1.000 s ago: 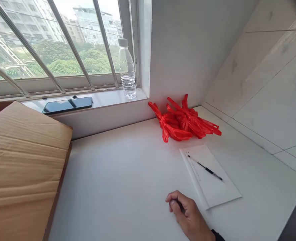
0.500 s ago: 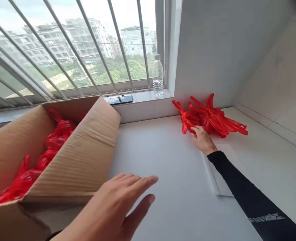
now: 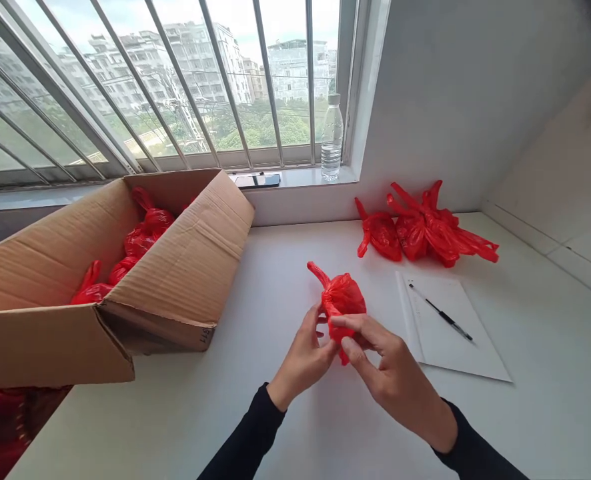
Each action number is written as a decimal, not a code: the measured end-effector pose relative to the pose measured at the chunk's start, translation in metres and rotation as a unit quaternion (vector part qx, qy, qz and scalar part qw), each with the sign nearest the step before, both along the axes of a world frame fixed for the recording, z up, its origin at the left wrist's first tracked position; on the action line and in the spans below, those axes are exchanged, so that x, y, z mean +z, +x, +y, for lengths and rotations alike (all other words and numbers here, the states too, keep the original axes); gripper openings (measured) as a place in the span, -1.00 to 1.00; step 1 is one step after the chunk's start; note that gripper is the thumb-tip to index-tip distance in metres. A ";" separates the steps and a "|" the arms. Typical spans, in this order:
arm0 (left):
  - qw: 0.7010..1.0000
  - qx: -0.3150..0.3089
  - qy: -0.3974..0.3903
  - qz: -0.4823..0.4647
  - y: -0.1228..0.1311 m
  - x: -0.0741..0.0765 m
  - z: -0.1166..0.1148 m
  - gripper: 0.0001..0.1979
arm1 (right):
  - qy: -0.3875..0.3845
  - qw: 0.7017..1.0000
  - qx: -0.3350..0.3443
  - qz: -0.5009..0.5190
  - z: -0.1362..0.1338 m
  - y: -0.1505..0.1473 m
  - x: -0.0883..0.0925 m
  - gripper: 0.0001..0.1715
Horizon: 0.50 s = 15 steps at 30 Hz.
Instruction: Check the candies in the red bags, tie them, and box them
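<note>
Both my hands grip a knotted red plastic bag above the white table. My left hand is closed on its lower left side, fingers partly behind the bag. From the right, my right hand pinches the bag's near edge between thumb and fingers. One tied handle points up and to the left. What the bag contains cannot be seen. More red plastic bags lie against the wall at the back right.
On the left stands an open cardboard box holding several red bags. A pen rests on white paper to the right. A phone and a water bottle are on the windowsill beneath the barred window.
My right hand has brought a red bag from the back-right pile to the middle. My left hand, open before, has joined it on the bag. The pen on the paper is now uncovered.
</note>
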<state>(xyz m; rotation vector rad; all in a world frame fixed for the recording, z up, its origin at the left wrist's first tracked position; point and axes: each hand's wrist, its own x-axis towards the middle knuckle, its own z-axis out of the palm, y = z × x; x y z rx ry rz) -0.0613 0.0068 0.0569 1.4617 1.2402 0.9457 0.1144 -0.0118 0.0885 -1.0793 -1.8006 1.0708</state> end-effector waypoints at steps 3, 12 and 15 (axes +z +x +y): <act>0.998 -0.018 0.018 -0.058 0.002 0.002 -0.008 -0.67 | -0.034 0.997 0.066 0.000 -0.010 0.003 0.004 -0.62; 0.993 0.022 0.018 -0.113 -0.013 0.004 -0.033 -0.81 | 0.021 0.993 0.023 -0.118 0.010 0.011 -0.018 -0.69; 0.990 0.042 0.011 -0.131 -0.016 0.000 -0.041 -0.76 | 0.011 0.992 0.009 -0.123 0.005 0.013 -0.025 -0.72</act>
